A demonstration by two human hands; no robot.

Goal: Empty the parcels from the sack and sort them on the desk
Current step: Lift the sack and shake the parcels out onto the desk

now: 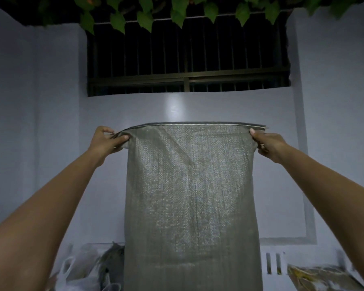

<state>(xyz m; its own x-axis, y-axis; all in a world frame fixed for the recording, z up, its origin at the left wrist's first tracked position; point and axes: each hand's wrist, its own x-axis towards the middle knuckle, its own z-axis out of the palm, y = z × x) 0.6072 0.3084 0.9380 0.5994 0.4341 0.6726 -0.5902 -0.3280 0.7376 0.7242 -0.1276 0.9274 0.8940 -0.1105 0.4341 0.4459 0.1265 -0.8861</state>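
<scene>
From the head view, a grey woven sack (190, 196) is held up high against a pale wall. Its stitched upper edge is pinched at one corner by the left hand (107, 141) and at the other by the right hand (267, 143), seemingly upended so parcels drop out. Blurred items (88, 267) are seen low beside it.

sack (190, 196) bottom cut off by the lower edge, so we cannot see its mouth or contents, desk behind it hidden from us, blurred bags (80, 269) at lower left we cannot identify, smeared packet (317, 277) at lower right, both elbows out of view
</scene>
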